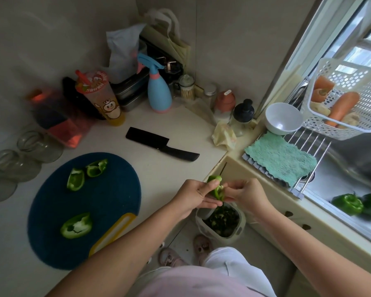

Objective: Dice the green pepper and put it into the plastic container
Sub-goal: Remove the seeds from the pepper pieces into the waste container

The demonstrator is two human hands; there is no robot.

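Note:
My left hand (196,195) holds a green pepper piece (216,188) past the counter's edge, above a waste bin (240,229) on the floor. My right hand (247,192) pinches the pale inner part of that piece. Three more green pepper pieces lie on the dark blue cutting board (107,202): two near its far side (75,179) (96,167) and a larger one (76,226) near its front. A black knife (162,144) lies on the counter beyond the board. I see no plastic container that I can name for certain.
Two whole green peppers (359,203) lie in the sink at right. A teal cloth (281,158) lies on a wire rack, beside a white bowl (283,118) and a basket of carrots (347,101). Bottles, a drink cup (101,97) and glass jars (19,155) crowd the counter's back.

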